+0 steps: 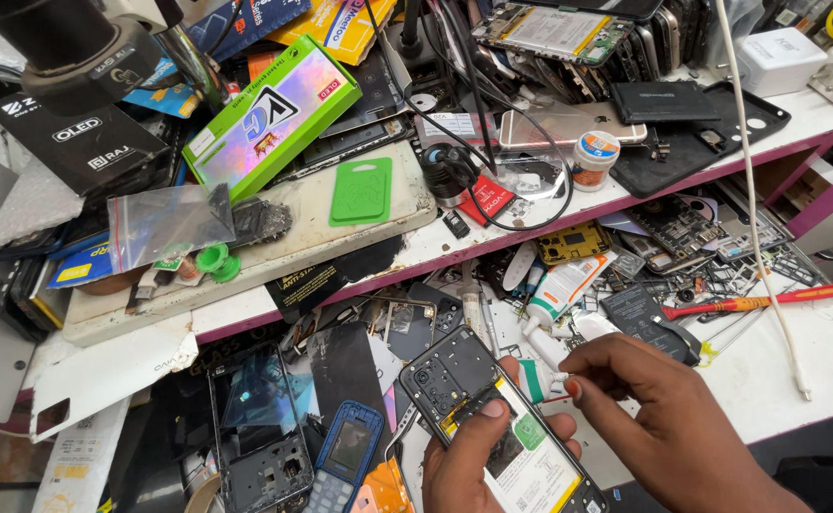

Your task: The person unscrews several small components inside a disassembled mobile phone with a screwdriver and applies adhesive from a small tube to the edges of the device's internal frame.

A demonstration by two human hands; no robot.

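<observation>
Presently: opened phone (497,418), back cover off, near centre above the cluttered tabletop (815,361). Left hand (478,465) cradles it from below, thumb pressed on the frame to steady it. Right hand (663,408), fingers pinching a small white glue tube (542,380), nozzle angled toward the phone's right edge. Red screwdriver (758,302) lies far right.

Long green iridescent box (263,118) upper left, black box (84,142) beside it, yellow packet (340,24) at top, white glue tube (564,285) mid-bench, small green label (530,432) on opened phone (502,427).
</observation>
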